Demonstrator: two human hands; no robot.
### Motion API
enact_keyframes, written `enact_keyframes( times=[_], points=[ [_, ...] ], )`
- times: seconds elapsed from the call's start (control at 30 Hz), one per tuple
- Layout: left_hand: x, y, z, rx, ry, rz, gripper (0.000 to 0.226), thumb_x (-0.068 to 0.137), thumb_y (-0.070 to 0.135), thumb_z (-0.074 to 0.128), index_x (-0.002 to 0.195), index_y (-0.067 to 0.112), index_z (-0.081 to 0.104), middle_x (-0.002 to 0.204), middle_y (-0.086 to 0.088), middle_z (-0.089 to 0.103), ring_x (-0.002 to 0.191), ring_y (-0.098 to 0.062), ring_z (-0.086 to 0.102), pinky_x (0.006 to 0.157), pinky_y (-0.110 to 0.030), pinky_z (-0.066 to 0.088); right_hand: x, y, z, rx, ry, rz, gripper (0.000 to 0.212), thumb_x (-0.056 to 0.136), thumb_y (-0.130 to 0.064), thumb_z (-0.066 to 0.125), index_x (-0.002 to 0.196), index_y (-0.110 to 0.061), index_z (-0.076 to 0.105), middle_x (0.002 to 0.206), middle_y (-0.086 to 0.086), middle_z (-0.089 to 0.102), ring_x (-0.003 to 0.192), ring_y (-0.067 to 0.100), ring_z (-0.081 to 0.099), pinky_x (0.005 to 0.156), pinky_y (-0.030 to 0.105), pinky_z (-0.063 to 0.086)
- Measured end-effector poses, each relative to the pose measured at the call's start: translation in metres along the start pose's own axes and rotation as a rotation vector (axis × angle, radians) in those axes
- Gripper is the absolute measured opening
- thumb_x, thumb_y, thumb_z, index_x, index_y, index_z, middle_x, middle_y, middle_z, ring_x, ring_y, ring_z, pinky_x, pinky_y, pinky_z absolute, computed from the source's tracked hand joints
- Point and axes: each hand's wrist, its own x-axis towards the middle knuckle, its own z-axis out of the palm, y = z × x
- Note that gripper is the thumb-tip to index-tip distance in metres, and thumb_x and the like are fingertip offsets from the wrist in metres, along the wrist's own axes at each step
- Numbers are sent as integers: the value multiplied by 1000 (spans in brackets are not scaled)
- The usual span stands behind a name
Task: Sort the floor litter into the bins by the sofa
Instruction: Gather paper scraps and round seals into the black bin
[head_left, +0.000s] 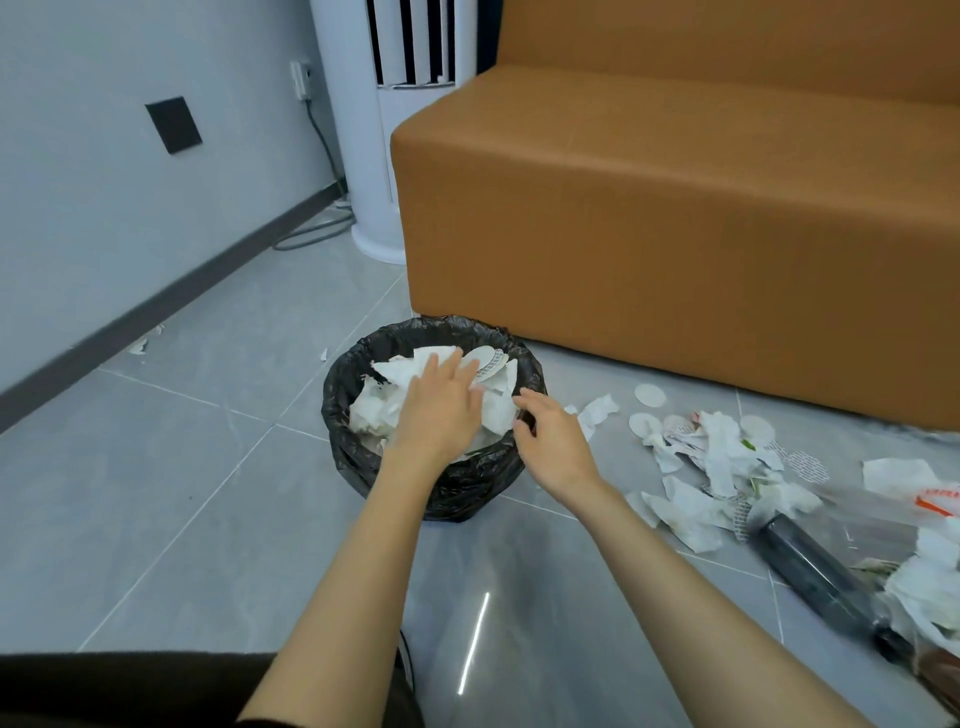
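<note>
Head view: left hand (441, 410) lies flat, grip apart, pressing paper (395, 371) down in the bin (353, 457) by the sofa (675, 208). Right hand (553, 447) curls at the rim; clamped or not, I cannot tell. Next, likely: reach right for the floor litter (722, 457).

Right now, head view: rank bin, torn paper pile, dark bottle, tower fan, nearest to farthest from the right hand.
1. bin: at the fingertips of the right hand.
2. torn paper pile: floor, just to the right.
3. dark bottle: floor, farther right.
4. tower fan: back, past the end of the sofa.
</note>
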Motion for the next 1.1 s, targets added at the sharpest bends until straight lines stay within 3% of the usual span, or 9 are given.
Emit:
enact_keyframes(
  times=[0.13, 0.3, 0.43, 0.5, 0.57, 0.63, 0.73, 0.83, 1.1],
  points=[
    [3, -14, 35, 123, -363, -45, 51, 103, 28, 17, 149, 7, 11, 159, -10, 1, 145, -35, -4, 117, -46, 9, -16, 6, -2, -33, -97, -41, 41, 102, -19, 33, 141, -11, 41, 159, -4, 14, 138, 19, 33, 103, 30, 33],
    [2, -15, 39, 7, -528, -160, 51, 103, 29, 15, 150, 9, 12, 158, -9, -4, 146, -30, -8, 119, -42, 2, -31, 9, -3, -16, -122, -44, 46, 101, -19, 30, 147, -15, 30, 159, -7, 6, 138, 21, 35, 104, 30, 34],
    [-7, -10, 32, 87, -459, -201, 49, 103, 34, 14, 147, 17, 25, 159, 0, 9, 146, -29, 3, 116, -54, 3, -34, 10, -3, 115, -172, -34, 54, 96, -8, 30, 149, -17, 27, 157, -10, 17, 123, 15, 45, 100, 28, 37],
    [-14, 2, 23, 169, -445, -229, 48, 102, 35, 14, 145, 19, 30, 158, 4, 8, 146, -30, -3, 109, -64, -5, -35, 10, -5, 299, -161, 32, 57, 91, -2, 33, 146, -19, 35, 133, -5, 51, 98, 7, 48, 87, 21, 37],
    [-20, 15, 17, 222, -422, -229, 48, 102, 34, 14, 145, 18, 29, 159, 3, 1, 144, -34, -13, 106, -68, -10, -38, 11, -7, 441, -125, 100, 57, 89, 3, 35, 140, -21, 45, 106, -2, 59, 92, 7, 53, 77, 19, 40],
    [-25, 26, 15, 240, -371, -216, 47, 102, 33, 15, 144, 16, 30, 159, 1, -2, 143, -37, -17, 106, -69, -12, -41, 13, -11, 509, -59, 135, 55, 88, 5, 37, 134, -21, 52, 113, -1, 60, 107, 10, 59, 77, 17, 44],
    [-31, 44, 12, 272, -281, -199, 48, 102, 34, 17, 142, 15, 34, 159, -5, -3, 142, -39, -18, 105, -69, -14, -46, 22, -21, 573, 76, 201, 44, 88, 2, 42, 121, -22, 60, 114, -1, 63, 103, 18, 62, 80, 22, 46],
    [-38, 68, 12, 300, -150, -166, 49, 101, 36, 19, 144, 15, 30, 159, -9, -3, 141, -40, -19, 104, -66, -15, -50, 41, -35, 622, 153, 302, 38, 88, 1, 45, 109, -28, 59, 119, -8, 61, 107, 11, 58, 98, 34, 48],
    [-42, 136, 44, 221, -125, 110, 50, 101, 34, 27, 148, 19, 22, 157, -6, 13, 145, -34, -3, 115, -53, 3, -90, 126, -77, 589, 267, 551, 38, 88, 0, 44, 122, -13, 55, 125, 4, 57, 105, 16, 52, 96, 34, 43]
  ],
)
